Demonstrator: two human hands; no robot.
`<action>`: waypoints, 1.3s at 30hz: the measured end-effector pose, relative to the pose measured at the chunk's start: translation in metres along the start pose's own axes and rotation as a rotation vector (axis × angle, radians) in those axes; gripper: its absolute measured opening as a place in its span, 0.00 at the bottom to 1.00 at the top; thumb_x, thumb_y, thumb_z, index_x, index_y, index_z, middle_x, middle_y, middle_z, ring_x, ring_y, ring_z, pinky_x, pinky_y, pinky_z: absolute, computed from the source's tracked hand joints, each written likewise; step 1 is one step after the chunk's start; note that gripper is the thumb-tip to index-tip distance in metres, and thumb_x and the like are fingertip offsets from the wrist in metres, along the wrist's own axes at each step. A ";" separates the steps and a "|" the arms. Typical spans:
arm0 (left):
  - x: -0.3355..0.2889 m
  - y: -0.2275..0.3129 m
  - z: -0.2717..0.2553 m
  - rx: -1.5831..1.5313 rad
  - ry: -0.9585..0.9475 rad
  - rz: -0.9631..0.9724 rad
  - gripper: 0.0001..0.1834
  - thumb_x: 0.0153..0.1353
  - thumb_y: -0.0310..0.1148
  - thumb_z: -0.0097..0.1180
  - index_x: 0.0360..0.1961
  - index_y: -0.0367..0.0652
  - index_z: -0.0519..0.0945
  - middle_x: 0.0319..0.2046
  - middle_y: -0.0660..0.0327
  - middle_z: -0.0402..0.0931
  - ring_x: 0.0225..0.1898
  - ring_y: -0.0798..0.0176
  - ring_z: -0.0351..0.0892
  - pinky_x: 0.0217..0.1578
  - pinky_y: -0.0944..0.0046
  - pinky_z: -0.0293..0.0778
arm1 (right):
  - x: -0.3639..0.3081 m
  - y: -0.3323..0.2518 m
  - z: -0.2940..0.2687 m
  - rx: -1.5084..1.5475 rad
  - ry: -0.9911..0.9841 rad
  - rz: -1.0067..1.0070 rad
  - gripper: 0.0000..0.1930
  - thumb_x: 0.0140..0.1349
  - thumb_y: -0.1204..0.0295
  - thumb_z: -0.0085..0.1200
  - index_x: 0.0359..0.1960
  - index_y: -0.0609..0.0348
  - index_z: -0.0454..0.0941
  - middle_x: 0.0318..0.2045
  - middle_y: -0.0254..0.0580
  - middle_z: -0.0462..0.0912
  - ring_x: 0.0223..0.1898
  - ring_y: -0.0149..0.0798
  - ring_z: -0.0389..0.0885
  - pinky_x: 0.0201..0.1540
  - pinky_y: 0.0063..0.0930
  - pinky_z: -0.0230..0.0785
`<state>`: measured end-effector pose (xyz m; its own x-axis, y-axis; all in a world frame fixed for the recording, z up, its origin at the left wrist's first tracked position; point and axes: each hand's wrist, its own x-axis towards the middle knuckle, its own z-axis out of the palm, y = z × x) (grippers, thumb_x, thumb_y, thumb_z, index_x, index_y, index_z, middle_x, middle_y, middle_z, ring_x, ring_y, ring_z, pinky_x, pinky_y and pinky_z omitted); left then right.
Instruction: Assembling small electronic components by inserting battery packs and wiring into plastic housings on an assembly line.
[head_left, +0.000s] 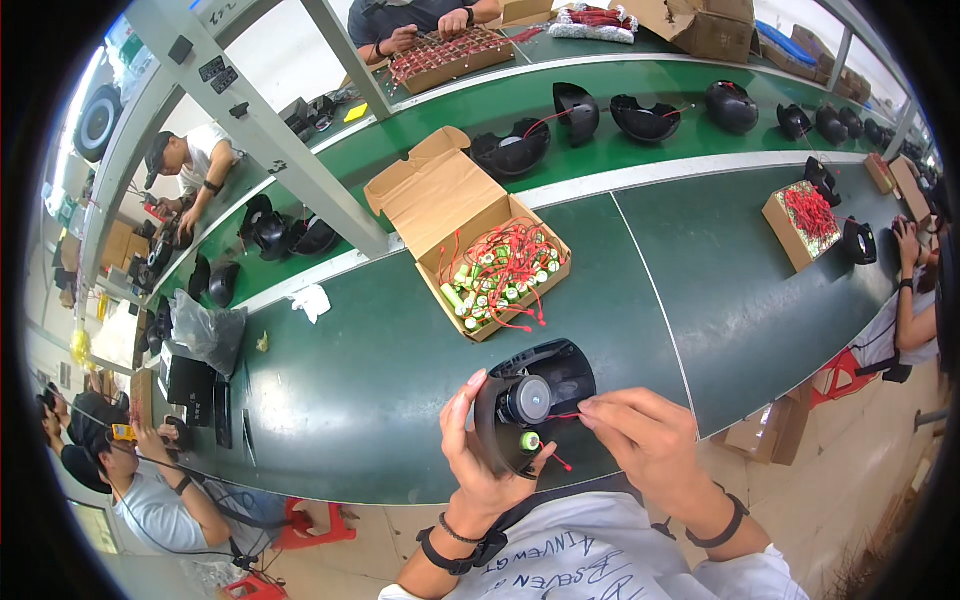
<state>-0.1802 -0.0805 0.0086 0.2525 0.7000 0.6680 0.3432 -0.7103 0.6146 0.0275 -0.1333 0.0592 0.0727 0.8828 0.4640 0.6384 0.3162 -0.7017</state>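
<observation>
- Black speaker housing (530, 400) sits upright between our two hands, just above the near edge of the green table (400, 390) and close to our chest.
- Our left hand (480, 470) is wrapped around the housing's left rim and underside, thumb up along the edge, gripping it firmly.
- Our right hand (645, 440) is just right of the housing, its fingertips (588, 408) pinched shut on a thin red wire (566, 414) that runs to the round driver in the housing's middle.
- We see one green cylindrical cell (530, 441) seated at the bottom of the housing, touching our left fingers, with a second bit of red lead showing just below it.
- We count one open cardboard box (470, 235) straight ahead of the housing, well apart from our hands, filled with green cells and tangled red wires; the cells are too many and too small to count.
- One smaller box of red-wired parts (805, 222) lies farther right on the same table.
- On the belt beyond, we count about eight black shells (645, 118) in a row toward the right; more sit at the left, partly hidden.
- One white rag (313, 300) lies left of the open box.
- Other people's hands work at the far and right edges.
</observation>
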 end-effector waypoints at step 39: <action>0.004 0.002 0.012 -1.100 0.589 -0.959 0.32 0.83 0.59 0.41 0.63 0.39 0.75 0.54 0.54 0.82 0.56 0.59 0.83 0.60 0.54 0.80 | -0.003 -0.041 0.059 0.239 -0.335 -0.143 0.08 0.60 0.79 0.67 0.42 0.62 0.87 0.41 0.45 0.87 0.45 0.55 0.86 0.52 0.44 0.78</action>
<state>-0.1678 -0.0783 0.0069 -0.1285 0.9641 -0.2325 -0.7042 0.0764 0.7058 -0.0436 -0.1287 0.0547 -0.2813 0.8757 0.3924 0.4258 0.4803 -0.7668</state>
